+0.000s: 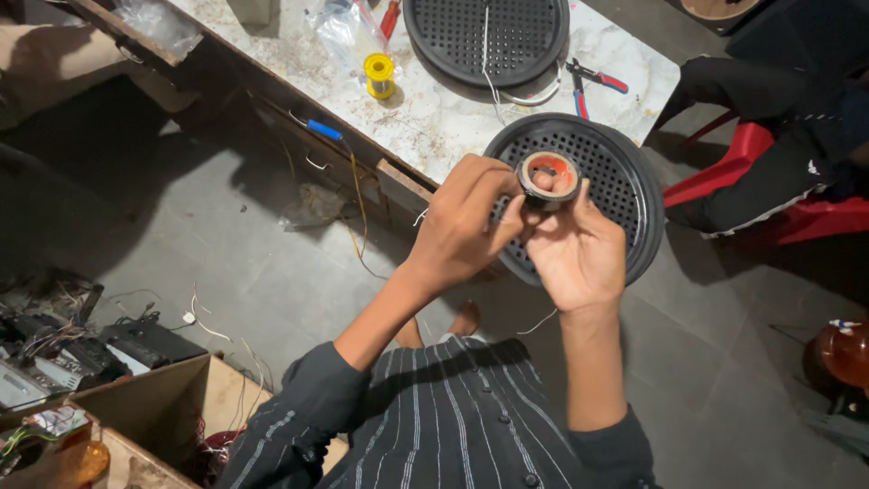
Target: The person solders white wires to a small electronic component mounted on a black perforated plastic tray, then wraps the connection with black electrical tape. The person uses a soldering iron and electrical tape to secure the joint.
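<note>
Centre frame: left hand (466,226) and right hand (575,254) both pinch a tape roll (549,177), grip pressed on its rim, above a round black grille (625,195). No strip pulled free yet; bench (434,118) items untouched.

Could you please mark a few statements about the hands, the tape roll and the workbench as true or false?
1. Both hands hold the tape roll. True: the left hand and the right hand grip it together.
2. The roll is held above a round black perforated grille. True.
3. The small spool on the marble bench top is blue. False: it is yellow.
4. The red-handled pliers are in the right hand. False: they lie on the bench between the two grilles.
5. Only one grille is in view. False: a second grille lies further back.
</note>
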